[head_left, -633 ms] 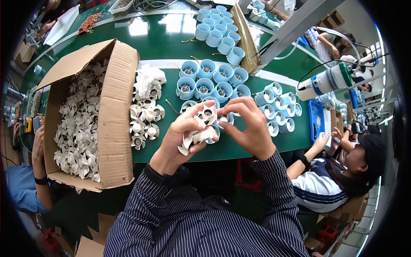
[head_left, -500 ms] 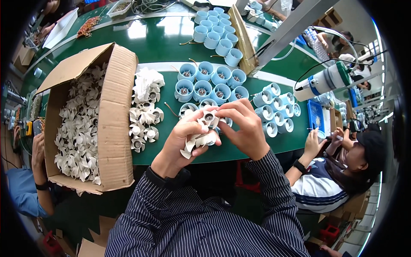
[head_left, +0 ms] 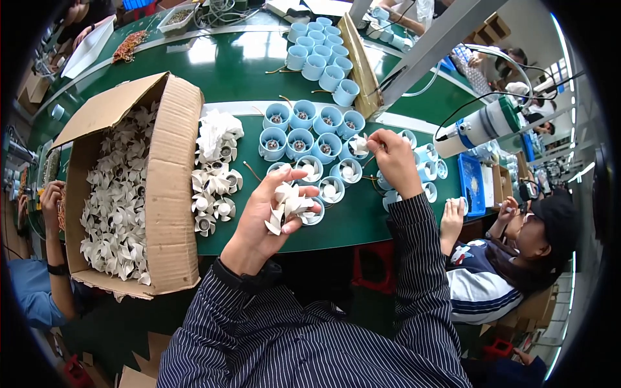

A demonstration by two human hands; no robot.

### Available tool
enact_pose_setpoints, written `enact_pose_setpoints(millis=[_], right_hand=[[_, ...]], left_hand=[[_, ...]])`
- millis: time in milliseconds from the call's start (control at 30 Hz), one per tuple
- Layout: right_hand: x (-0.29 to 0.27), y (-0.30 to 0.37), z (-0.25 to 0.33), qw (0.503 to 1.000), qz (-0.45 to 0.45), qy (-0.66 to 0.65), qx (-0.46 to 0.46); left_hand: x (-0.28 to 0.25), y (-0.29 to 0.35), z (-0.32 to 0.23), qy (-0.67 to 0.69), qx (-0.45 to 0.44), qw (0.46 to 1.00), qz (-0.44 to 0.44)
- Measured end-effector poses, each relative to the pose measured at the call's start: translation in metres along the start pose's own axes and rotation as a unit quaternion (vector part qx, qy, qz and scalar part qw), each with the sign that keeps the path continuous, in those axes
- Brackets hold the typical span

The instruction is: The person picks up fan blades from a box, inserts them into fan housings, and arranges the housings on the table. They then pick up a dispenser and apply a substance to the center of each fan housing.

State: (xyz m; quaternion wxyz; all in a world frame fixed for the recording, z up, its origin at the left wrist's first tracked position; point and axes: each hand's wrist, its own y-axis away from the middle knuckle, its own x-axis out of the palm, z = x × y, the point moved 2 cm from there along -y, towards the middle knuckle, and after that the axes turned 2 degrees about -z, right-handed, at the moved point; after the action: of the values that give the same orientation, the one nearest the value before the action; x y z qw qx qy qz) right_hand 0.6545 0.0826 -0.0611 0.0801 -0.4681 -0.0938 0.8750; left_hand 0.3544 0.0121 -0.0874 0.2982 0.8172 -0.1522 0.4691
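Note:
My left hand (head_left: 253,220), palm up, is curled round a small bunch of white fan impellers (head_left: 290,205) at the near side of the table. To its right, my right hand (head_left: 396,160) pinches a single white impeller (head_left: 358,145) by its blades. That impeller is at the mouth of a light blue round housing (head_left: 350,128) in the cluster. Farther back in this cluster, housings (head_left: 299,143) show a bare motor inside. Nearer ones, such as the housing (head_left: 350,171), have a white impeller inside. My left fingers partly hide the closest housings.
A cardboard box (head_left: 173,194) full of white impellers stands at the left, with loose impellers (head_left: 213,187) beside it. More blue housings (head_left: 314,66) fill the back. A grey metal post (head_left: 433,55) slants at the right, near a co-worker (head_left: 491,271) and a blue tray (head_left: 472,184).
My right hand has moved away from the left, rightward and farther back, carrying one impeller to a housing. The left hand still holds the others, its fingers somewhat looser.

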Motion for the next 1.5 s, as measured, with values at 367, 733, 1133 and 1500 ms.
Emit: enact_pose_setpoints(millis=[367,733,1133,1500], right_hand=[[0.013,-0.002,0.011,0.984,0.001,0.124,-0.129],[-0.006,0.052,0.108,0.955,0.131,-0.226,-0.142],[-0.008,0.06,0.111,0.964,0.09,-0.157,-0.197],[0.006,0.02,0.072,0.983,-0.02,-0.161,-0.087]], left_hand=[[0.017,0.006,0.002,-0.052,0.022,0.997,-0.043],[0.011,0.004,0.002,-0.136,0.029,0.989,0.052],[0.022,0.005,-0.001,-0.227,0.009,0.973,0.039],[0.004,-0.001,0.007,-0.063,-0.025,0.994,0.087]])
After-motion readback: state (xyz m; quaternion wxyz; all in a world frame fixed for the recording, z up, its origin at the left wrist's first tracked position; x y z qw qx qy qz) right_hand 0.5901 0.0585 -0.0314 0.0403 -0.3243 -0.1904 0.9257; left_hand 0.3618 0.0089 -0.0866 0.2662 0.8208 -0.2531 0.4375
